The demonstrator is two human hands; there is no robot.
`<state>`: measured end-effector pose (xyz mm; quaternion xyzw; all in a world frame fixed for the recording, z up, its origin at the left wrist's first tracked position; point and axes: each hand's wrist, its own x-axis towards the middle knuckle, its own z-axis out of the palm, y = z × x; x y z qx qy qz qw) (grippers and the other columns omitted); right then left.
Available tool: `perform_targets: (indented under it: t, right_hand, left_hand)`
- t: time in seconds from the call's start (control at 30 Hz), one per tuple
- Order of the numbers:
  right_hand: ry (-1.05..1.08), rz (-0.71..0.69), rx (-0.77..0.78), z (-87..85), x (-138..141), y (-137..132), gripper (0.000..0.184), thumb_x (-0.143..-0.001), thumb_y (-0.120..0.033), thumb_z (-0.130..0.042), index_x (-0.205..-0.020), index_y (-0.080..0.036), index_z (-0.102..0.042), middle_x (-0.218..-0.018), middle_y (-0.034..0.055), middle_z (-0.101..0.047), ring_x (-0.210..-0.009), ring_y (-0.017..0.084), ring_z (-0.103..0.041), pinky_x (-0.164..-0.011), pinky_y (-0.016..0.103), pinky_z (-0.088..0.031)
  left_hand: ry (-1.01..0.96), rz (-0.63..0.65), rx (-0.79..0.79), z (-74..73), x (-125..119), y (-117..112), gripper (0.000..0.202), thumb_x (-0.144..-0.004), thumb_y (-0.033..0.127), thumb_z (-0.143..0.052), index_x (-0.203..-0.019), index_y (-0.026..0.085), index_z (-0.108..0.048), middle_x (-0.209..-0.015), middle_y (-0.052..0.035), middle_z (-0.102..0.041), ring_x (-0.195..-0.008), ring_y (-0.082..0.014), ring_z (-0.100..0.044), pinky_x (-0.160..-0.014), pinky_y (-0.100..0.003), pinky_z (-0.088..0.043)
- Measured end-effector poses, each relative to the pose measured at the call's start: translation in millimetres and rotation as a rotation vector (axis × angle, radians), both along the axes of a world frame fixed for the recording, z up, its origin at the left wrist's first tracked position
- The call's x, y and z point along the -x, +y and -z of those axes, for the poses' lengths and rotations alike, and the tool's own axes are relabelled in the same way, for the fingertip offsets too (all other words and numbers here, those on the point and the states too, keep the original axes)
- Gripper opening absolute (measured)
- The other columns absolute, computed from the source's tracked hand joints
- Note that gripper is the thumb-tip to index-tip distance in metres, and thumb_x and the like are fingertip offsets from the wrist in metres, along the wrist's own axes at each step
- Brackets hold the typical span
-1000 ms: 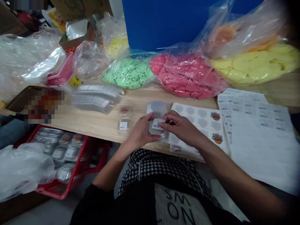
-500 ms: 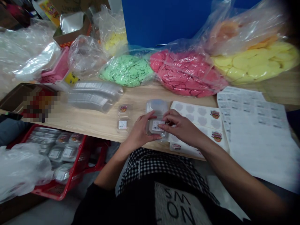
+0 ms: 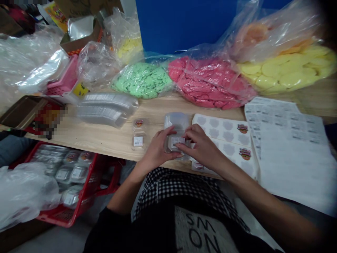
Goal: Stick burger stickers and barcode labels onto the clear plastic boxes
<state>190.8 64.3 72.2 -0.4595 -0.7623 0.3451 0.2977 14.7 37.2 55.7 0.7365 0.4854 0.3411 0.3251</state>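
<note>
A clear plastic clamshell container (image 3: 170, 146) lies at the table's front edge with its lid (image 3: 176, 119) folded out behind. My left hand (image 3: 157, 150) curves around its left side, thumb and fingers gripping it. A white barcode label (image 3: 177, 141) lies on the container. My right hand (image 3: 201, 142) is closed at the label's right end, its thumb laid on the label and its fingers curled beside it. Whether the label is fully stuck down cannot be seen. Left of my hands is another clamshell (image 3: 137, 141) bearing a barcode label and a round colourful sticker.
Sticker sheets (image 3: 228, 135) and barcode label sheets (image 3: 295, 158) lie to the right. Stacked empty clamshells (image 3: 105, 107) stand to the left. Bags of green (image 3: 143, 79), pink (image 3: 207, 82) and yellow pieces (image 3: 286, 70) line the back. A red basket (image 3: 85, 189) below holds several labelled clamshells.
My right thumb has moved from the label's right edge to lie flatter across its lower right part. My left hand keeps its hold on the container. The view has shifted slightly.
</note>
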Motion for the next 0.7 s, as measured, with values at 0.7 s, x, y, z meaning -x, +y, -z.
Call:
perform_targets:
  t: [0.7]
  right_hand:
    - [-0.495, 0.629, -0.155, 61.3, -168, -13, 0.025, -0.083, -0.034, -0.048, -0.075, -0.019, -0.066, -0.079, 0.0076, -0.061, -0.084, 0.023, -0.054, -0.071, 0.036, -0.038]
  left_hand:
    - [0.157, 0.096, -0.172, 6.5, 7, 7, 0.059, -0.076, 0.034, -0.066, -0.131, 0.031, -0.043, -0.128, -0.0082, -0.048, -0.119, -0.0244, -0.044, -0.1, -0.046, -0.038]
